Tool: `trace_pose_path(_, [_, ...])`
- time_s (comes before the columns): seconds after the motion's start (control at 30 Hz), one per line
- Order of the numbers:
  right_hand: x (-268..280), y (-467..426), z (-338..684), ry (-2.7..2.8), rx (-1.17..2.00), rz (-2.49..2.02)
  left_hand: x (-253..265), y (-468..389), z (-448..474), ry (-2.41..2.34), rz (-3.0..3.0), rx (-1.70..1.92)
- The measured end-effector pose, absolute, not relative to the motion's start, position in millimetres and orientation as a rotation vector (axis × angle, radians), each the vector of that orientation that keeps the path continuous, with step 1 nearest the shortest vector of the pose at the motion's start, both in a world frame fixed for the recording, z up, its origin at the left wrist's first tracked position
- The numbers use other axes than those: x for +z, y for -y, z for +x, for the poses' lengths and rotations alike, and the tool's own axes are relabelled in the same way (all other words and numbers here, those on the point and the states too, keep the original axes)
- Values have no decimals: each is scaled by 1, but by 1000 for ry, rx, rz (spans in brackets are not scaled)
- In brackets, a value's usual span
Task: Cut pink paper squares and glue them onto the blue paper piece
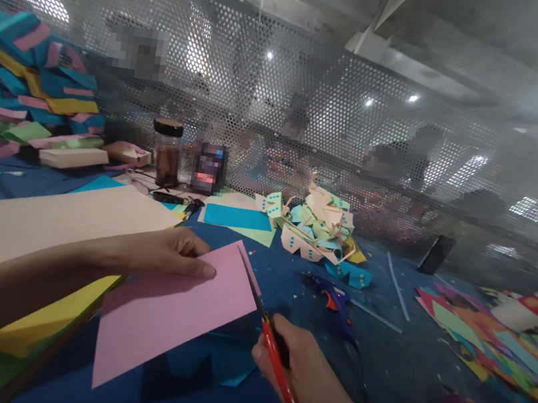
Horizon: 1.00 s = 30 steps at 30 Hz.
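Note:
A sheet of pink paper (170, 321) is pinched at its upper edge between the thumb and fingers of my left hand (184, 256). My right hand (294, 353) is closed round the red handles of a pair of scissors (275, 364). Their blades lie along the right edge of the sheet, where a narrow strip is partly parted from it. Under the pink sheet, a folded blue paper piece (220, 359) shows in part on the dark blue table (83, 396). Large cream paper (59, 217) lies beneath my left forearm, over yellow and green sheets (49, 317).
Blue-purple glue gun (335, 299) with its cord lies right of the scissors. Behind it are folded paper pieces (321, 223) in a heap. Coloured scraps (491, 336) and a paper cup (528, 311) lie right. A lidded jar (167, 156) and perforated metal screen (265, 93) stand behind.

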State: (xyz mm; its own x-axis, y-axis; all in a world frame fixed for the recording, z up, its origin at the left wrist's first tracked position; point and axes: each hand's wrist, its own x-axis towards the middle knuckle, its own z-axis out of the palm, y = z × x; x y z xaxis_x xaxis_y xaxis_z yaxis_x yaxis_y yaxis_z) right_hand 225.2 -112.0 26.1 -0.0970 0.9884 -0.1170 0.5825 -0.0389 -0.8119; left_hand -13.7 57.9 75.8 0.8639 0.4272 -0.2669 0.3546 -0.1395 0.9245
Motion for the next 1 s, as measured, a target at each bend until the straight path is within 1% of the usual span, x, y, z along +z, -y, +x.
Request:
trace_pose_path(0.3, [25, 112, 225, 1715, 1030, -1642, 72, -57, -13, -589, 1773, 82])
trace_pose_path(1.0, [34, 114, 224, 1822, 963, -1682, 75, -58, -15, -600, 1791, 37])
